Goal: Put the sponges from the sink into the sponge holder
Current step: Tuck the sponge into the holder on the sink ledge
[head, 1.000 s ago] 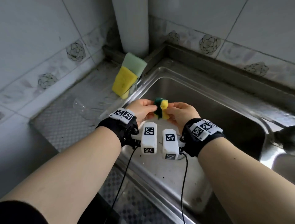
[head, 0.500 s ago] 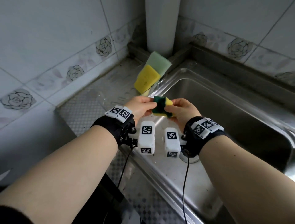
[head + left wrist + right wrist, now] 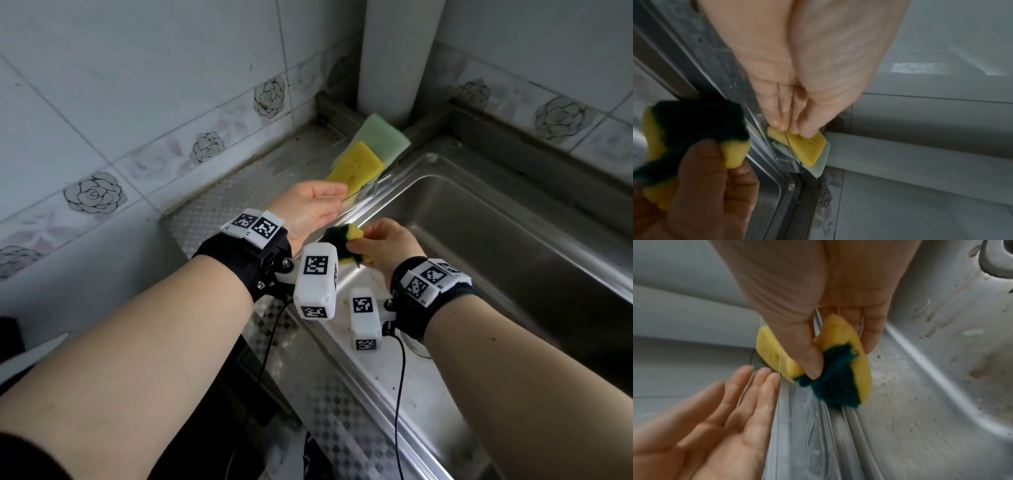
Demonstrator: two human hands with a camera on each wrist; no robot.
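Over sink, left hand off sponge

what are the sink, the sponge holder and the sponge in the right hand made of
Sink: looks like brushed stainless steel, grey with soft reflections and water spots.
Sponge holder: seems clear hard plastic; the sponges inside show through its wall.
Sponge pinched by the right hand: yellow foam that bends under the fingers, with a dark green fibrous scouring layer.
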